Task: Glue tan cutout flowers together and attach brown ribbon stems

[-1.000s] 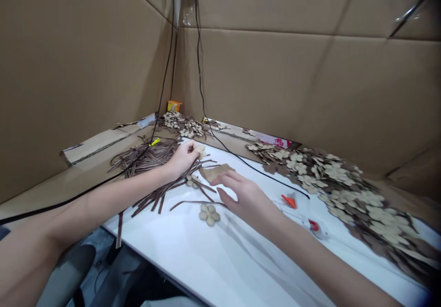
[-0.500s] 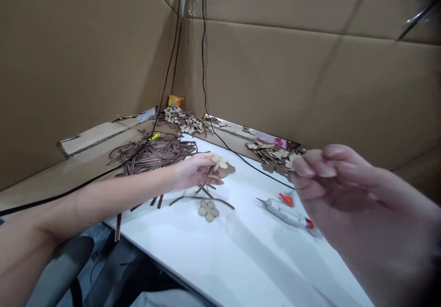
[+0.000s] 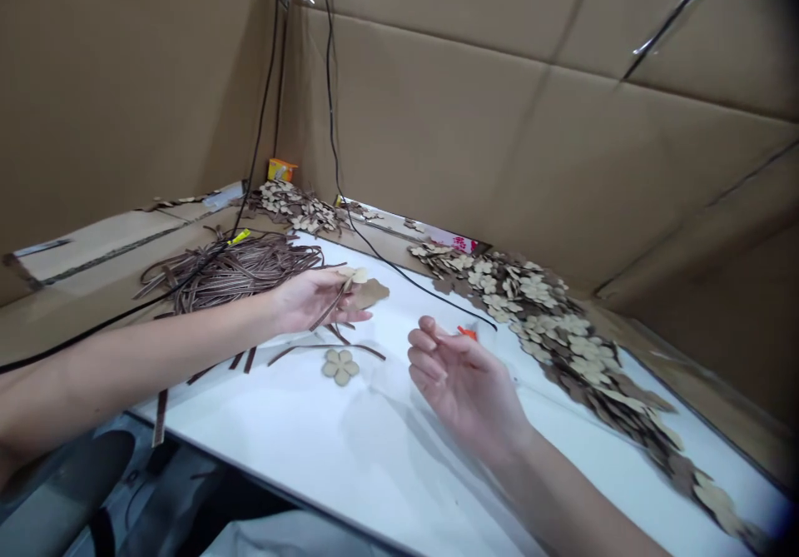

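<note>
Between the fingertips of my left hand [image 3: 307,299] is a beige flower cutout [image 3: 354,276], with a thin brown strip [image 3: 330,305] hanging from it. A larger brown flat piece [image 3: 374,293] shows just beyond those fingers. My right hand [image 3: 471,390] is raised over the white board, to the right of the left hand, fingers curled and thumb against them; anything pinched there is too small to make out. Below the left hand, another flower cutout [image 3: 340,366] lies flat beside a loose brown strip [image 3: 368,350]. An orange-red piece [image 3: 467,333] peeks out behind my right hand, which hides the pointed white tool.
A heap of brown strips [image 3: 230,274] lies left of the board [image 3: 374,474]. Flower cutouts pile up at the back [image 3: 300,207] and along the right side [image 3: 562,332]. A black cable [image 3: 399,266] crosses the board. Cardboard walls [image 3: 437,124] enclose the space.
My right hand has moved left and away from the camera, toward the left hand, and now covers the tool. The view has turned right, showing more cutouts. The left hand keeps its flower.
</note>
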The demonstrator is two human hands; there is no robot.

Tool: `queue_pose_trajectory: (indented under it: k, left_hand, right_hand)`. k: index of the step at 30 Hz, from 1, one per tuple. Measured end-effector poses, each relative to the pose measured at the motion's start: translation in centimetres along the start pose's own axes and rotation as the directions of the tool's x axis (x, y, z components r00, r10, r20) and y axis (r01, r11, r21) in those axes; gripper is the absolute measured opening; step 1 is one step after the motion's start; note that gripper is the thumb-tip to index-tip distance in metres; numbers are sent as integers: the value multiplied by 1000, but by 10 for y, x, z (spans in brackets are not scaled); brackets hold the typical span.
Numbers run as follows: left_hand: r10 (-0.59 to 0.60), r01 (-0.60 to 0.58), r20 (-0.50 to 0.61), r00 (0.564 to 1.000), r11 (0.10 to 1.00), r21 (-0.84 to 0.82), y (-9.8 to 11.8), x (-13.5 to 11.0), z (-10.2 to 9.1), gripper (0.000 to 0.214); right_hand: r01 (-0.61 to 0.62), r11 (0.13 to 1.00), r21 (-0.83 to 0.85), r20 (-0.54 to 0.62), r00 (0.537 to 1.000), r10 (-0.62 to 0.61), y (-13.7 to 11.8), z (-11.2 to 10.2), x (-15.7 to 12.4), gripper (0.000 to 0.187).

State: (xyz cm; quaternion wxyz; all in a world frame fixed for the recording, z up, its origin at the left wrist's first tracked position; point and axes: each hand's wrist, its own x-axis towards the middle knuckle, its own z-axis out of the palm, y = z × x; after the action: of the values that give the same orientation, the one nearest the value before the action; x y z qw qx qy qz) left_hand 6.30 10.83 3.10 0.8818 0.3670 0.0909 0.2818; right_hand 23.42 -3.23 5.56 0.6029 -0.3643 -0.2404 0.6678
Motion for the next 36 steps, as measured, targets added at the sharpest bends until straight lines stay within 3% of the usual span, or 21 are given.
queue_pose_trajectory:
  k: [5, 14, 19, 29, 36]
  left_hand:
    - [-12, 9, 45, 999, 998, 60, -1, -3, 4, 16]
    - [-14, 11, 19, 1000, 988, 153, -1, -6, 9, 13]
    - [-17, 15, 9, 1000, 985, 174, -2, -7, 8, 16]
    - [-22, 18, 15, 1000, 977, 213, -3, -7, 7, 18]
    - [-45, 38, 25, 999, 974, 225, -4, -7, 8, 11]
  right_hand:
    - [-22, 992, -124, 26, 999, 26, 3, 1, 4, 14]
    - [-46, 996, -72, 145, 988, 56, 10, -7, 3, 24]
    - [-31, 996, -89, 136, 990, 43, 12, -5, 0, 39]
    - [10, 1000, -14, 57, 998, -10, 11, -12, 2, 38]
    - [29, 1000, -3, 84, 996, -29, 7, -13, -1, 37]
